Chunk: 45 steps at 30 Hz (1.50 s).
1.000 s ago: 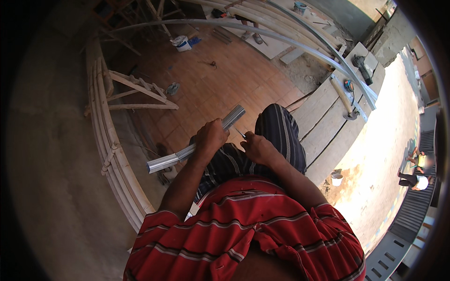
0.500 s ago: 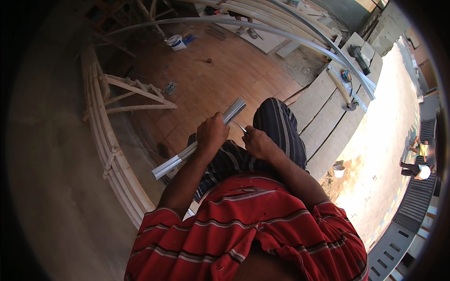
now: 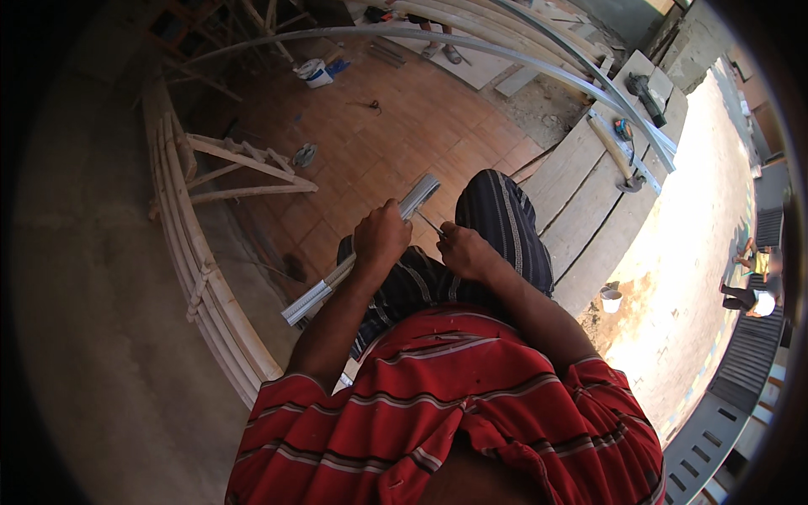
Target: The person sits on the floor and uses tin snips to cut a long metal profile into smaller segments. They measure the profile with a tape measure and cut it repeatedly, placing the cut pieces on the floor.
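My left hand (image 3: 383, 240) is closed around a bundle of silvery metal channel profiles (image 3: 307, 303), which slants from lower left to upper right above my lap. Beyond my fist, the ribbed far end of the profiles shows near my right knee. My right hand (image 3: 467, 252) grips a thin, pointed metal tool (image 3: 431, 225). The tool's tip reaches toward the profiles just past my left fist. Whether the tip touches them I cannot tell, and its handle is hidden in my fingers.
Wooden planks (image 3: 581, 206) on the right carry a claw hammer (image 3: 610, 143), a tape measure (image 3: 623, 130) and a dark green power tool (image 3: 646, 101). Long metal strips arch across the far side. Bamboo poles (image 3: 202, 269) run along the left. A white bucket (image 3: 315, 74) stands on the tiles.
The profiles' lower end has shifted slightly right and down. The pointed tool has tilted a little, staying close to the profiles. Both hands keep their hold.
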Tool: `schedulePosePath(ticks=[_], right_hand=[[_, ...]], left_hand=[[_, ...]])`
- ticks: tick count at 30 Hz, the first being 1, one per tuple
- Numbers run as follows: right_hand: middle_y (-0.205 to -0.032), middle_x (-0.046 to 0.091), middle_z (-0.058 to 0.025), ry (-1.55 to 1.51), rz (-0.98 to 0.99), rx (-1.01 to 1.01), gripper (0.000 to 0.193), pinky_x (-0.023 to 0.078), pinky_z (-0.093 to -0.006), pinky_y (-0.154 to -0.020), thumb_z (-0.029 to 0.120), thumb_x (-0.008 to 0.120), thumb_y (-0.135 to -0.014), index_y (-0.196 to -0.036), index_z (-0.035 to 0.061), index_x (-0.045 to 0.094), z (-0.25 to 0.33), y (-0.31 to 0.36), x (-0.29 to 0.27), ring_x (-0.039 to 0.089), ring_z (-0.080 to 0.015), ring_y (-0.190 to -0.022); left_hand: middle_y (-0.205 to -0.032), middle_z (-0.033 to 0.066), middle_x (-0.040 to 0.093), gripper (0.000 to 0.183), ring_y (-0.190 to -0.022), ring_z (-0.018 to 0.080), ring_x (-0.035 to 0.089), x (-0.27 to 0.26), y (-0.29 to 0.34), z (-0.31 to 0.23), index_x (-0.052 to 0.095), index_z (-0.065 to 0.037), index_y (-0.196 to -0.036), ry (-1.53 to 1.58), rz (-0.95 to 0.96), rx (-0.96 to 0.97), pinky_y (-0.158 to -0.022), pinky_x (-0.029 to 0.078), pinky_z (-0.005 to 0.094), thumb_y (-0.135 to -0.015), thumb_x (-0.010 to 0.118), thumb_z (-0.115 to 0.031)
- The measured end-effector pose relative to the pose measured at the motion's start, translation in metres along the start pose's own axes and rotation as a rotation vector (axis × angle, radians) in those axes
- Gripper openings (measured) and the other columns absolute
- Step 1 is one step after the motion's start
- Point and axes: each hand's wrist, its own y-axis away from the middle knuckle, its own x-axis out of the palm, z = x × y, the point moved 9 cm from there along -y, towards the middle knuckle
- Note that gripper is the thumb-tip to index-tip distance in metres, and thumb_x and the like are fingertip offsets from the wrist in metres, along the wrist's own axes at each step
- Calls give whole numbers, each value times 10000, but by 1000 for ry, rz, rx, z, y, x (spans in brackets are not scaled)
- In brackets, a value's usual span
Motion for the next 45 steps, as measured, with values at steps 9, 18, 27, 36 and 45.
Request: schedulePosePath(ticks=[9,18,27,36,45], right_hand=[[-1087,725,-320,-9,17,113,309,554,-573,-945,270,612,-1001,-1122,-14,621,12,12,-16,698,-490,-1099],[-1052,753,-278,78,-10,139,294,575,-554,-918,273,608,-1014,-1153,14,630,19,24,-26,726,-457,-1064],[-1063,758,-269,115,-49,182,290,572,-545,-924,275,597,-1037,-1183,25,613,24,27,-31,731,-446,-1073],[-1057,754,-266,164,-3,167,297,573,-553,-893,296,550,-1058,-1176,31,611,21,30,-30,737,-442,-1031],[-1006,760,-247,255,-134,121,287,582,-537,-870,307,560,-1062,-1179,52,622,23,30,-29,754,-424,-1004]], left_hand=[[-1085,246,769,358,-1062,440,747,12,-2,7,681,-17,-1154,19,-4,-65,-929,595,520,-921,781,-269],[-1065,252,765,324,-1058,433,747,5,-6,3,693,-33,-1123,64,53,-19,-937,592,520,-924,774,-275],[-1052,224,775,323,-1029,416,761,1,0,-6,681,-38,-1129,-34,-69,2,-893,608,517,-928,786,-268],[-1120,264,759,325,-1076,461,733,10,-8,4,705,-24,-1127,114,74,-59,-946,584,524,-905,754,-256],[-1094,273,758,342,-1064,472,727,2,-5,5,709,-20,-1111,5,1,-25,-938,581,524,-876,746,-266]])
